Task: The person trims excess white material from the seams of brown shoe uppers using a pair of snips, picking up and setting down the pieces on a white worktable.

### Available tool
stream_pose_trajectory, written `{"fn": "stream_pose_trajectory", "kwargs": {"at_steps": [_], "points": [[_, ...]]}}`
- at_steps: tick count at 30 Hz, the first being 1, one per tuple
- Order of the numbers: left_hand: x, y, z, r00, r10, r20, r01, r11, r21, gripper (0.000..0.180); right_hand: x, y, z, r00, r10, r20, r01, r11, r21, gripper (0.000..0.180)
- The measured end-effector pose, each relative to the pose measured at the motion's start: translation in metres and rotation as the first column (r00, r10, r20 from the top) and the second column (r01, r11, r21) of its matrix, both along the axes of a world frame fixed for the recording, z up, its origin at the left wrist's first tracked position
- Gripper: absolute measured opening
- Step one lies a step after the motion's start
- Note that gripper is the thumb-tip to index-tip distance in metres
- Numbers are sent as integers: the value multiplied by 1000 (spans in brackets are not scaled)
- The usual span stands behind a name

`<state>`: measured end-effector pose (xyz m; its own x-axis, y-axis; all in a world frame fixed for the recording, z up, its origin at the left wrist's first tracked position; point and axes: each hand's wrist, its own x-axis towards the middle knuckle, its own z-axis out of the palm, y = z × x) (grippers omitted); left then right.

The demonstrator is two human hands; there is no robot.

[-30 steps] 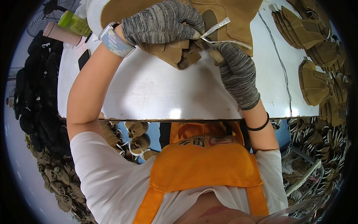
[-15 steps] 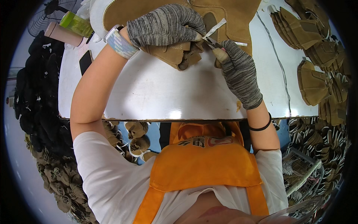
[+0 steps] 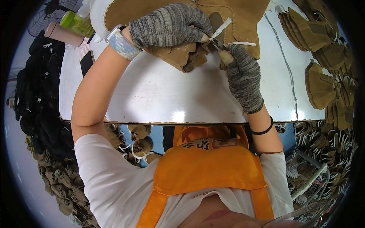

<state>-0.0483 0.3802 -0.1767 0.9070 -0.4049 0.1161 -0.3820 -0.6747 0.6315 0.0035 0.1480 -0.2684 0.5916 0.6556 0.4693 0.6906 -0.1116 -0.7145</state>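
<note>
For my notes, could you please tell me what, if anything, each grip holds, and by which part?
Left grip: apparently a white strip, by its lower end. Right grip: a metal tool; its held part is hidden.

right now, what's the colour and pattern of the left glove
The left glove is grey with darker streaks, showing best in the head view.

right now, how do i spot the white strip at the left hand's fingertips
On the white table, find the brown piece at the gloved left hand. From that hand's fingertips, the white strip slants up rightward, unlike the nearly level strip nearby.
</note>
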Motion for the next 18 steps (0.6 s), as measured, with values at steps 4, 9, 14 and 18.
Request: {"fn": "stream_pose_trajectory", "kwargs": {"at_steps": [4,9,14,18], "points": [[3,2,-4,999,-20,-37,18,998,-57,18,4,-2,-1,985,11,174,-2,999,-53,24],[5,3,-5,999,-36,-5,36,999,41,18,14,-6,3,886,58,460,42,978,-203,29],[2,9,-20,995,71,69,-76,995,64,29,11,-7,2,990,45,131,-29,992,-120,26],[-1,5,-17,992,119,46,-121,992,45,28,8,-5,10,998,8,-65,-18,987,-159,19]]}}
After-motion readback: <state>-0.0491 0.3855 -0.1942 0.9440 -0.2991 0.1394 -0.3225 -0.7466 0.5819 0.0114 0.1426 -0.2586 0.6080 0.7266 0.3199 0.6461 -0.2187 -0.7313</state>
